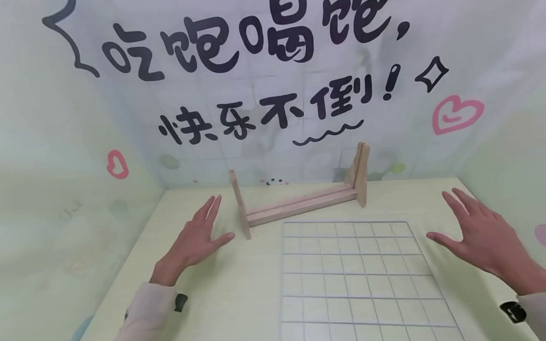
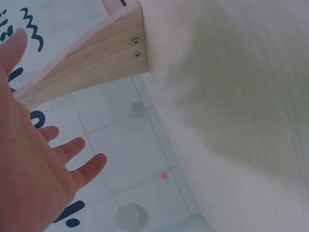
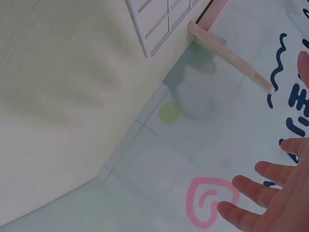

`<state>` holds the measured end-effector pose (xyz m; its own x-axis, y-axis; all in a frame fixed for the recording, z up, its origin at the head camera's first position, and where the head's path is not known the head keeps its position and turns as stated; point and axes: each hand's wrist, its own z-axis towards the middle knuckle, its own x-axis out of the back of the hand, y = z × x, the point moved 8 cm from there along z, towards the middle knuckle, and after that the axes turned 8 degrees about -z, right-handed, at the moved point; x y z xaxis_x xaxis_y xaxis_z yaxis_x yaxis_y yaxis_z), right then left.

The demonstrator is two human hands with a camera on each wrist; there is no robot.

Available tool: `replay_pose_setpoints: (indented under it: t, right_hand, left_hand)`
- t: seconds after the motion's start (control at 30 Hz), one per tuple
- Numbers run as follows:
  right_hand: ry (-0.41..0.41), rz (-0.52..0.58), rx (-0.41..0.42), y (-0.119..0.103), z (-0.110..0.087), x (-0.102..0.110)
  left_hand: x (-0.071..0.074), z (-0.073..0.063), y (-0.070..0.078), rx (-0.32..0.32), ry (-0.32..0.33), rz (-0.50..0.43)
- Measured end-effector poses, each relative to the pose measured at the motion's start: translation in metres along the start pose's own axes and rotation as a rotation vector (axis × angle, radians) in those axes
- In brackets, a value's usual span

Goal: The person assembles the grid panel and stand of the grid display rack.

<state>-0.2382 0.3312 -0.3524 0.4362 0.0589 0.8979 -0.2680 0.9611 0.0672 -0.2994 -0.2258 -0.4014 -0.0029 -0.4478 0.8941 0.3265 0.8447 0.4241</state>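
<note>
A wooden stand (image 1: 302, 204) with two upright end pieces and a long crossbar stands at the back of the table. My left hand (image 1: 195, 240) hovers over the table just left of it, fingers spread and holding nothing. In the left wrist view, the stand's end piece (image 2: 104, 55) shows two screws beside that hand. A white wire grid panel (image 1: 350, 274) lies flat in front of the stand. To the right of the panel is my right hand (image 1: 493, 237), fingers apart, with nothing in it; the right wrist view shows the panel's corner (image 3: 154, 36) and the stand's other end piece (image 3: 231, 55).
A pale wooden table (image 1: 224, 315) fills the space under the hands. Behind it rises a white printed backdrop (image 1: 251, 90) with large dark lettering and pink hearts. Printed side sheets (image 1: 41, 211) close in the left and right.
</note>
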Motion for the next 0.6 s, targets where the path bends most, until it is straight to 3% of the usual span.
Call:
replay_pose_setpoints:
  t: [0.17,0.37,0.6]
  right_hand:
    - [-0.067,0.025,0.013,-0.015,-0.002,-0.011]
    - [-0.276,0.067,-0.042,-0.021,-0.014,-0.036]
    - [-0.491,0.191,-0.176,-0.009,-0.032,-0.061]
  left_hand:
    - [-0.013,-0.011,0.003,0.066,-0.021,-0.134]
    - [-0.040,-0.024,0.006,0.237,-0.111,-0.433]
    - [-0.067,-0.023,0.032,0.370,-0.129,-0.838]
